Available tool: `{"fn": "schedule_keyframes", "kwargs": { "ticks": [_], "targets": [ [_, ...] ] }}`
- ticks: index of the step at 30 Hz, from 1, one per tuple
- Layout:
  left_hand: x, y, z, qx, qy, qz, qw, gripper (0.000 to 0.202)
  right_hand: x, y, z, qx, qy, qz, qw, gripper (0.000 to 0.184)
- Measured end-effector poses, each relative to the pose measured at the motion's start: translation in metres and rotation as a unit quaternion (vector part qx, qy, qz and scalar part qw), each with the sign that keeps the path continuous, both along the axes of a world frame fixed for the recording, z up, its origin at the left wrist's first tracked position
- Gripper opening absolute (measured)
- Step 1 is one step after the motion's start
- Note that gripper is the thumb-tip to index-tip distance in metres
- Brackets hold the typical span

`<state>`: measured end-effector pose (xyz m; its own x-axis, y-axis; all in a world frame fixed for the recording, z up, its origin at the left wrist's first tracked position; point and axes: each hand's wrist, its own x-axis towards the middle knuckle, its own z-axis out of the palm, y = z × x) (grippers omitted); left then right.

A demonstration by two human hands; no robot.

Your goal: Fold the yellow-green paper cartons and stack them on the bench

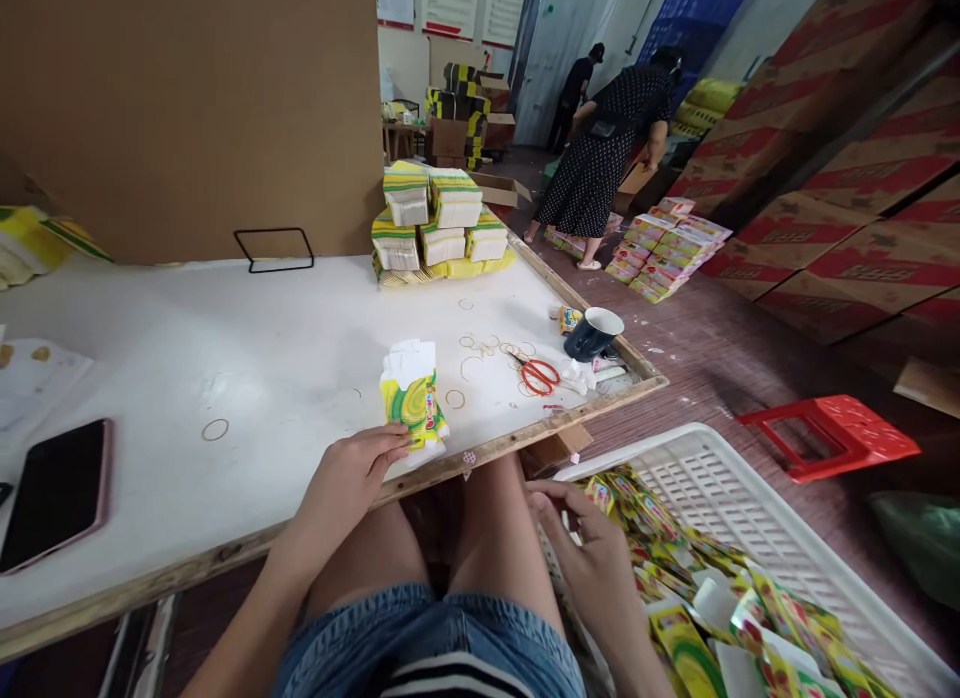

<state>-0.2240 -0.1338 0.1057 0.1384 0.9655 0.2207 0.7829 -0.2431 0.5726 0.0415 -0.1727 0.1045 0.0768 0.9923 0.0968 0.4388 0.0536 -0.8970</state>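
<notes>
On the white tabletop (300,348) lies a small pile of flat yellow-and-green cartons (412,398) with white flaps at the far end. My left hand (360,468) has its fingers closed over their near left edge, by the table's front. Lower right, my right hand (589,553) hangs beside my knee, at the near side of a white plastic basket (705,448). Its fingers are curled, and a bit of white shows by them; what they hold, if anything, I cannot make out. Many loose yellow cartons (682,648) fill the basket.
Red-handled scissors (538,376), rubber bands (480,346) and a dark mug (592,334) sit toward the table's right corner. Bundled carton stacks (439,223) stand at the back, a phone (56,493) at left. A red plastic stool (832,438) is on the floor; two people work beyond.
</notes>
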Motion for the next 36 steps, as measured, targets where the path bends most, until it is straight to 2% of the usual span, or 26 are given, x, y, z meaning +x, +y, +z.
{"fn": "schedule_keyframes", "kwargs": {
  "ticks": [2, 4, 6, 7, 8, 10, 11, 12, 13, 16, 17, 19, 23, 28, 32, 34, 36],
  "targets": [
    [0.011, -0.014, -0.001, 0.127, -0.020, -0.026, 0.991, 0.029, -0.019, 0.004, 0.000, -0.058, 0.104, 0.012, 0.993, 0.033],
    [0.026, -0.031, -0.004, 0.256, -0.043, -0.115, 0.959, 0.032, -0.032, 0.008, 0.001, -0.109, 0.204, 0.029, 0.972, 0.036],
    [0.042, -0.049, -0.010, 0.269, -0.061, -0.215, 0.937, 0.035, -0.036, 0.011, 0.001, -0.135, 0.275, 0.040, 0.951, 0.033],
    [0.049, -0.056, -0.014, 0.258, -0.092, -0.237, 0.932, 0.036, -0.036, 0.011, 0.000, -0.139, 0.296, 0.038, 0.944, 0.031],
    [0.055, -0.063, -0.017, 0.236, -0.140, -0.226, 0.935, 0.037, -0.035, 0.009, -0.001, -0.135, 0.313, 0.031, 0.940, 0.029],
    [0.062, -0.070, -0.022, 0.158, -0.292, -0.120, 0.936, 0.042, -0.032, 0.003, -0.005, -0.122, 0.335, 0.016, 0.934, 0.026],
    [0.064, -0.072, -0.023, 0.097, -0.378, -0.063, 0.918, 0.043, -0.032, -0.001, -0.007, -0.120, 0.343, 0.016, 0.931, 0.025],
    [0.065, -0.072, -0.024, 0.026, -0.459, -0.026, 0.888, 0.043, -0.032, -0.006, -0.009, -0.123, 0.352, 0.022, 0.928, 0.024],
    [0.066, -0.070, -0.024, -0.051, -0.527, -0.018, 0.848, 0.045, -0.033, -0.011, -0.011, -0.130, 0.360, 0.034, 0.923, 0.023],
    [0.066, -0.065, -0.022, -0.246, -0.627, -0.102, 0.732, 0.060, -0.039, -0.021, -0.013, -0.155, 0.380, 0.082, 0.908, 0.021],
    [0.066, -0.063, -0.021, -0.279, -0.640, -0.124, 0.705, 0.063, -0.040, -0.022, -0.013, -0.158, 0.377, 0.090, 0.908, 0.020],
    [0.067, -0.062, -0.021, -0.302, -0.653, -0.142, 0.680, 0.061, -0.041, -0.023, -0.013, -0.156, 0.346, 0.096, 0.920, 0.020],
    [0.071, -0.063, -0.026, -0.300, -0.660, -0.125, 0.677, 0.054, -0.035, -0.022, -0.013, -0.151, 0.278, 0.099, 0.944, 0.029],
    [0.076, -0.064, -0.030, -0.294, -0.647, -0.027, 0.703, 0.039, -0.037, -0.027, -0.017, -0.165, 0.216, 0.076, 0.959, 0.026],
    [0.081, -0.064, -0.024, -0.281, -0.594, 0.031, 0.753, 0.045, -0.041, -0.030, -0.022, -0.118, 0.130, 0.009, 0.984, 0.032],
    [0.083, -0.065, -0.021, -0.251, -0.579, 0.063, 0.774, 0.056, -0.040, -0.029, -0.023, -0.098, 0.102, 0.013, 0.990, 0.024],
    [0.083, -0.067, -0.019, -0.236, -0.579, 0.072, 0.777, 0.068, -0.036, -0.027, -0.020, -0.074, 0.110, 0.036, 0.991, 0.022]
  ]
}}
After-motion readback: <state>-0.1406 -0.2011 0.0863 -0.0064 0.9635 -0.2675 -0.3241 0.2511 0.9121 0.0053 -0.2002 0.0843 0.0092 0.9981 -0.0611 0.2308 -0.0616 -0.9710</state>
